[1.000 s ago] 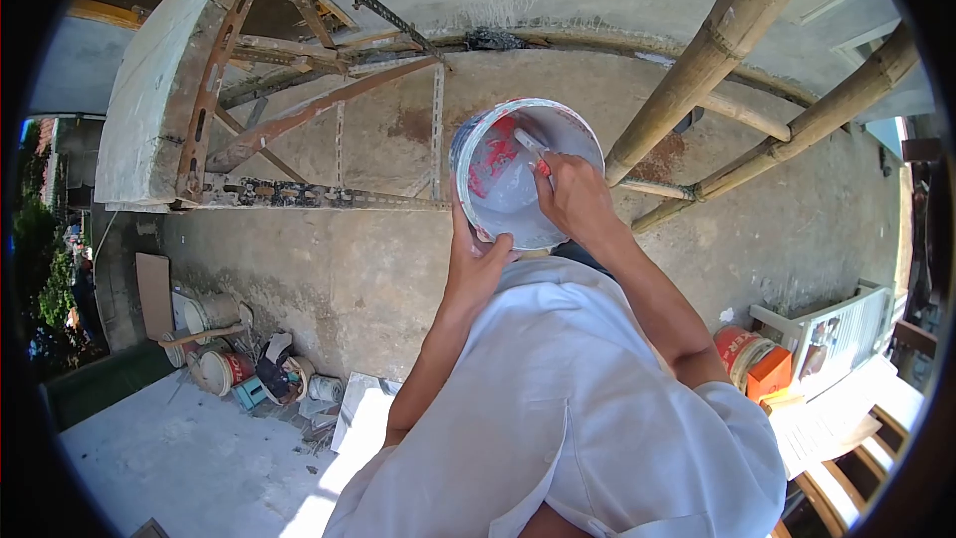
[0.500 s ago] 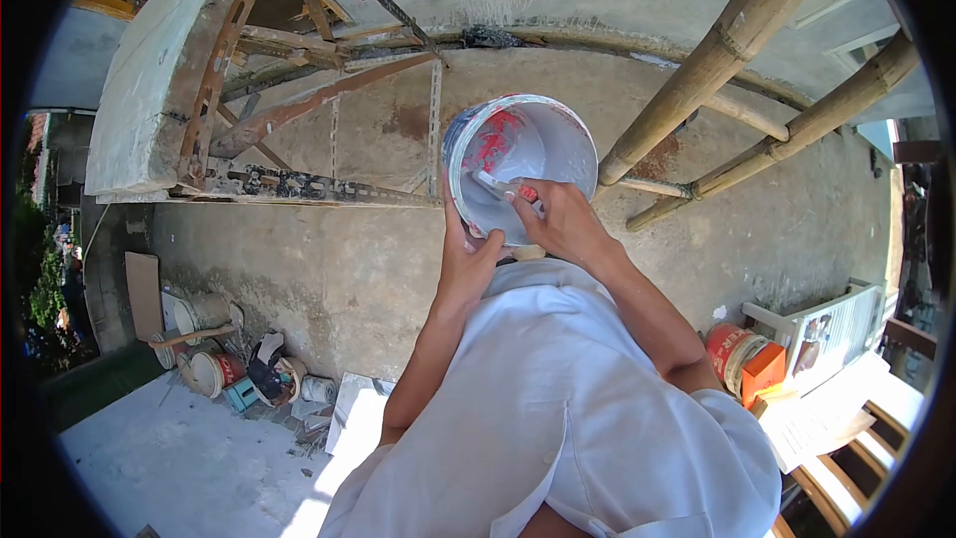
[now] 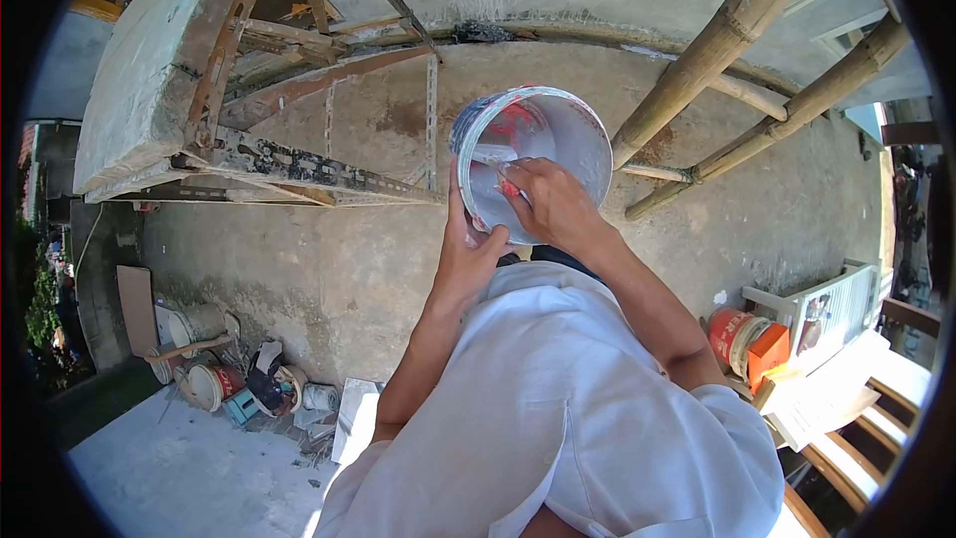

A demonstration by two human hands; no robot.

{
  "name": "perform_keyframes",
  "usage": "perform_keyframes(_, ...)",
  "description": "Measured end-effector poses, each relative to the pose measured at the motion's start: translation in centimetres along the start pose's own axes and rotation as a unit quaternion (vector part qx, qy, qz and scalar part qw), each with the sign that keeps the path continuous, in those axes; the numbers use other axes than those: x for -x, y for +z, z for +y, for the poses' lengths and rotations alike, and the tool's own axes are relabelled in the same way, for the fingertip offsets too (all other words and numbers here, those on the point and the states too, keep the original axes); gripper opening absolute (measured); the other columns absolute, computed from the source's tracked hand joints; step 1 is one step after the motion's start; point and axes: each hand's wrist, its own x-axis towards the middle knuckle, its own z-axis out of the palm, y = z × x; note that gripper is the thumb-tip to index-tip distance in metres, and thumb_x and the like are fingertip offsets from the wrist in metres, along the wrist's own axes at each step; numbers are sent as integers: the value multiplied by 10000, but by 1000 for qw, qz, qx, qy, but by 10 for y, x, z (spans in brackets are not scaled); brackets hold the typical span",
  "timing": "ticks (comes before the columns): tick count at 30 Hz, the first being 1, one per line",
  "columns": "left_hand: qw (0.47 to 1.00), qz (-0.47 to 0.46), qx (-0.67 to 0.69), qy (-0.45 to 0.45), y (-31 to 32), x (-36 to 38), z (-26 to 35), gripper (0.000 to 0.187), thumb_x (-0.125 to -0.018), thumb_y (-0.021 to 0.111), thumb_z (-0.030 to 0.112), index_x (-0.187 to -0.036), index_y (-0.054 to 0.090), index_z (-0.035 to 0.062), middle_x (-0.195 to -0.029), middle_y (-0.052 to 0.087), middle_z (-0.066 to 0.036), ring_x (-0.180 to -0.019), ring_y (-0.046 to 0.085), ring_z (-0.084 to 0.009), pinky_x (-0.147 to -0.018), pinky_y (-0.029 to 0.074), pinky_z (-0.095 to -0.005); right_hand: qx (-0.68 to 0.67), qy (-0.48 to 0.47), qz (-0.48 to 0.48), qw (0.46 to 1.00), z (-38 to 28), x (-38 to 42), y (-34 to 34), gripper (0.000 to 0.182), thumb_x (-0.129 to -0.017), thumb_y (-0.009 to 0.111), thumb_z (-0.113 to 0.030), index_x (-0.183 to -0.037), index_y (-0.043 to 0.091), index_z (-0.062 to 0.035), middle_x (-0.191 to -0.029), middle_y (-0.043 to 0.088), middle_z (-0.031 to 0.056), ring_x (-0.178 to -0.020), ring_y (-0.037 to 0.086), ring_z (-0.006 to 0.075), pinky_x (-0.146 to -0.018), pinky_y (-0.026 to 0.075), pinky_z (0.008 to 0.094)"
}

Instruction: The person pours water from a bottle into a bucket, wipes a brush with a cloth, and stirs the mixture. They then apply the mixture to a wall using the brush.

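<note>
A paint bucket [image 3: 588, 130] with a whitish inside and red smears is tilted in front of my body, its mouth facing me. My left hand [image 3: 468, 244] grips the bucket's left rim and side, thumb at the near edge. Inside the mouth, my right hand [image 3: 551, 201] is closed on a scraper [image 3: 493, 153] with a red handle. The scraper's pale blade lies against the inner wall at the left, near the red smears. Its far edge is hard to make out against the whitish paint.
A metal angle frame [image 3: 329, 174] with a pale slab stands at the upper left. A bamboo ladder [image 3: 737, 30] leans at the upper right. Buckets and tools [image 3: 214, 384] sit lower left; a red bucket [image 3: 732, 334] and white rack [image 3: 827, 314] are lower right.
The bucket has shifted slightly right and up in view. My right hand and the scraper have moved up, the blade now higher on the inner wall. My left hand keeps its hold.
</note>
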Motion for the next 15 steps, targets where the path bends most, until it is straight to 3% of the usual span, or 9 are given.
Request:
perform_keyframes(4, 999, -13, 26, -22, -7, 6, 1, 980, -824, 469, -161, -1606, -13, 181, -1468, 390, -134, -1295, 473, -221, -968, 518, -335, -15, -14, -59, 998, -12, 12, 8, 205, -872, 622, -109, -1030, 682, 7, -973, 686, 209, -922, 658, 391, -803, 534, 464)
perform_keyframes(7, 1000, 6, 11, 4, -11, 3, -10, 980, -824, 465, -163, -1606, -11, 188, -1474, 382, -135, -1284, 482, -226, -933, 538, -327, -37, 38, -75, 996, -17, 7, -8, 198, -889, 628, -134, -1001, 697, 14, -911, 689, 234, -853, 664, 413, -765, 534, 471)
perform_keyframes(13, 999, -2, 28, -21, -18, -4, -3, 987, -824, 458, -165, -1601, -30, 199, -1487, 359, -140, -1275, 488, -232, -907, 567, -333, -59, 107, 47, 991, -11, -2, -50, 293, -925, 671, -202, -1059, 700, 58, -875, 690, 266, -757, 681, 402, -685, 526, 419)
perform_keyframes(15, 1000, 1, 19, -20, -18, -11, 2, 988, -831, 461, -160, -1599, -36, 215, -1489, 355, -140, -1281, 484, -229, -913, 565, -337, -77, 155, 78, 982, -9, -7, -65, 267, -922, 661, -181, -1044, 698, 53, -846, 678, 273, -761, 674, 421, -686, 523, 440)
